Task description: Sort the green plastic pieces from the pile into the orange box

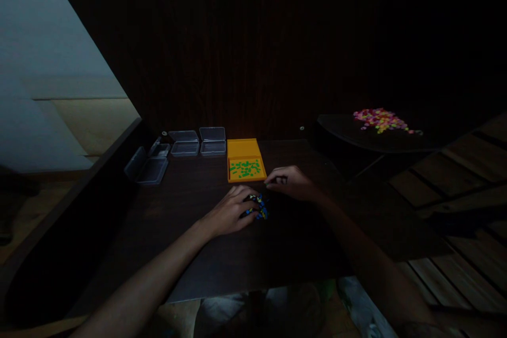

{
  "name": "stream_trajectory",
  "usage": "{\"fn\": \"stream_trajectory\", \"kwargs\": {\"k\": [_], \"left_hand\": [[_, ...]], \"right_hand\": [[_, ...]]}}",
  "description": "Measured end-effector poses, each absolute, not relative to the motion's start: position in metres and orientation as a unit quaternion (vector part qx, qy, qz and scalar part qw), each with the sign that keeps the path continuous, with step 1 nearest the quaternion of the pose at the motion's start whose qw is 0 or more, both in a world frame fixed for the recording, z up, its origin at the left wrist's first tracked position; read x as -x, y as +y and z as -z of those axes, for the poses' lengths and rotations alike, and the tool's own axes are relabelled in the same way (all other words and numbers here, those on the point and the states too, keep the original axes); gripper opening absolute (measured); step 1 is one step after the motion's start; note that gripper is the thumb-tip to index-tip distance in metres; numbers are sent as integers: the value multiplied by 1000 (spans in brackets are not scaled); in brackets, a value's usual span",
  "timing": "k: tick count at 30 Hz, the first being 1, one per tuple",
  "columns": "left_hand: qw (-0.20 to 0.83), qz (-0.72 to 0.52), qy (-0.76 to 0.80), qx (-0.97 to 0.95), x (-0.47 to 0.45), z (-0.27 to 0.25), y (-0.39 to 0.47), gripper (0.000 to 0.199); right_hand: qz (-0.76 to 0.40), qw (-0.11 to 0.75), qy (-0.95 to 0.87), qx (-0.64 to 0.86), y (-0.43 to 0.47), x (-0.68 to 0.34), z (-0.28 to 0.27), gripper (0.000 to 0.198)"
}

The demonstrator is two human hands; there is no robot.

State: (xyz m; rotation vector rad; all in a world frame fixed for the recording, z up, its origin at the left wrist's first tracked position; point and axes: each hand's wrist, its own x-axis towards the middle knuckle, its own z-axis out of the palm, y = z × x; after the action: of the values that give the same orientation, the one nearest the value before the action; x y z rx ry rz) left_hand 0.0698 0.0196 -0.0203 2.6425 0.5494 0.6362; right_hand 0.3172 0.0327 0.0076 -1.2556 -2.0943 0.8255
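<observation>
Here's the left forearm (158, 273) slanting in, left hand (232, 211) palm-down, its grip loosely spread around blue-and-yellow pieces (262, 210) on the counter (186, 190). Right hand (291, 182) arches beside the yellow box (242, 147), fingers bent toward thumb; whether that grip pinches anything, I can't tell.

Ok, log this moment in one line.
left hand: at blue-yellow pile | right hand: beside yellow box | box: open, green pieces inside

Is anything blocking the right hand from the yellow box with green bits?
Nothing visible is. The right hand is by the near right corner of the yellow box. The left hand, at the small blue pieces, is off to the side.
</observation>
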Motion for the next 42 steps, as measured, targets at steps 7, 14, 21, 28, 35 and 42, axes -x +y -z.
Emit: {"fn": "stream_trajectory", "kwargs": {"k": [7, 14, 21, 28, 35, 42], "left_hand": [[188, -225, 194, -936, -72, 21, 21, 20], [209, -225, 202, -930, -71, 18, 20, 15], [221, -238, 206, -923, -71, 20, 20, 11], [244, -286, 226, -899, -70, 20, 21, 8], [269, -371, 261, -850, -64, 14, 29, 8], [395, -460, 329, -724, -58, 10, 42, 15]], "right_hand": [[-291, 305, -782, 459, 44, -319, -7, 22], [-263, 316, -773, 483, 79, -316, 6, 17], [-223, 272, -780, 518, 104, -298, 14, 12], [-192, 225, -799, 523, 107, -294, 16, 15], [-198, 213, -803, 521, 107, -298, 12, 18], [-220, 295, -802, 470, 91, -295, -14, 19]]}}
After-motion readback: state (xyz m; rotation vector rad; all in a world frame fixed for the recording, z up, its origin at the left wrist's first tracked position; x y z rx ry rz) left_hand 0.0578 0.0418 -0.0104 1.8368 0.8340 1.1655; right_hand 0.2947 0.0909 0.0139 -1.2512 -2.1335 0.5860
